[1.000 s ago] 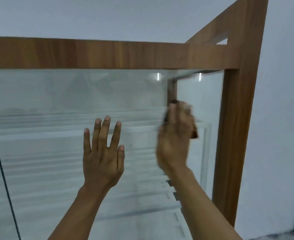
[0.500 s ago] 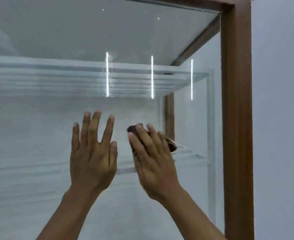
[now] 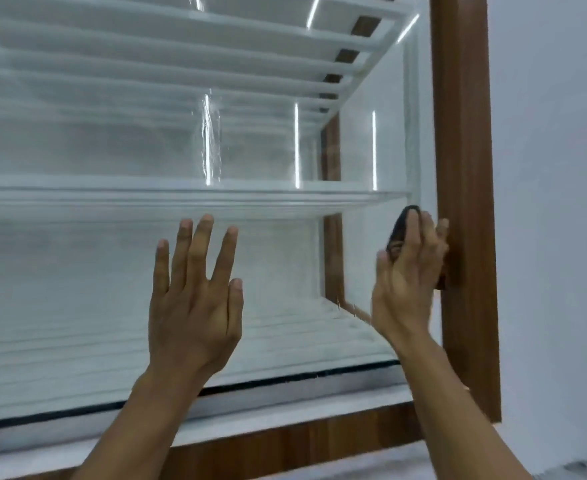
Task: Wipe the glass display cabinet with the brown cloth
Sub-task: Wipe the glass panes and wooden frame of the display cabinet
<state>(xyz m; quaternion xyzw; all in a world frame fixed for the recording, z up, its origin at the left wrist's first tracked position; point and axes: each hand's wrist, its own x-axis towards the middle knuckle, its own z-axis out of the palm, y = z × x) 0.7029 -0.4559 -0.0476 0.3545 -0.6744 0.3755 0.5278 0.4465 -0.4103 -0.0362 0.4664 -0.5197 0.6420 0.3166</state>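
Note:
The glass display cabinet (image 3: 77,271) fills the view, with a front pane, glass shelves inside and a brown wooden frame. My left hand (image 3: 195,299) rests flat on the pane, fingers spread, holding nothing. My right hand (image 3: 406,271) presses a dark brown cloth (image 3: 397,230) against the glass at its right edge, beside the wooden post (image 3: 461,168). Most of the cloth is hidden under my fingers.
A glass shelf (image 3: 181,199) crosses the cabinet above my hands. The pane's lower edge has a dark seal (image 3: 285,381) over a white ledge and a wooden base rail (image 3: 285,448). A white wall (image 3: 548,202) stands right of the post.
The view has dropped from the cabinet's top rail to its lower part. My right hand with the cloth swept left across the glass, then back right to the post. My left hand stays flat.

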